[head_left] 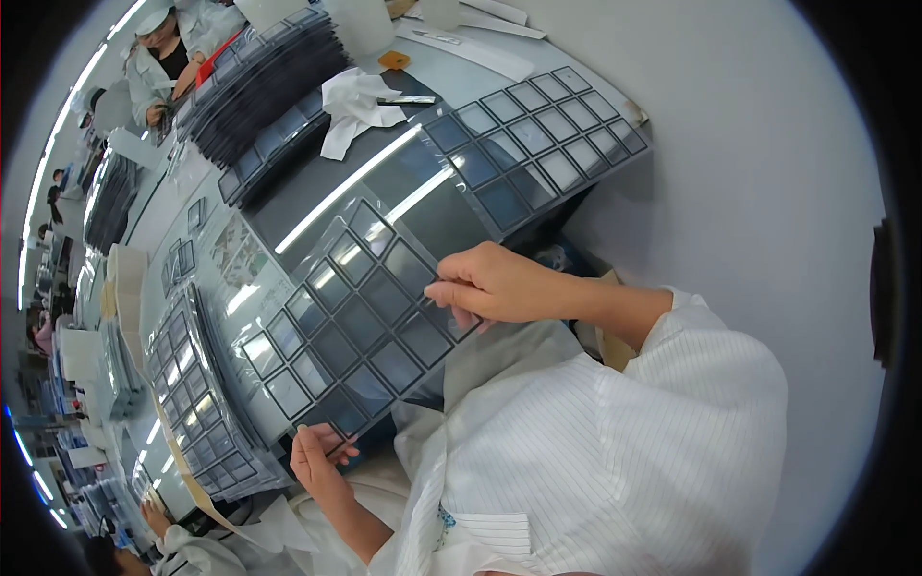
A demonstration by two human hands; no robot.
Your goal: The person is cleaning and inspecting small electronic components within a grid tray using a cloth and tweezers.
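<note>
Between my two hands is a thin, clear sheet (336,317) with a grid of dark-edged rectangles. It is held tilted over the near edge of the table. My right hand (495,283) pinches its right edge between thumb and fingers. At the near left corner my left hand (320,464) closes on the same sheet, thumb on top. Another gridded sheet (538,144) lies to the far right of my right hand. Left of my left hand rests a stack of similar gridded sheets (206,398).
Beyond the sheet stands a tall stack of dark trays (264,91), with a crumpled white cloth (357,106) beside it. An orange block (394,60) and white strips (466,50) lie farther back. A few small framed pieces (180,259) sit at left. Other people work along the left.
</note>
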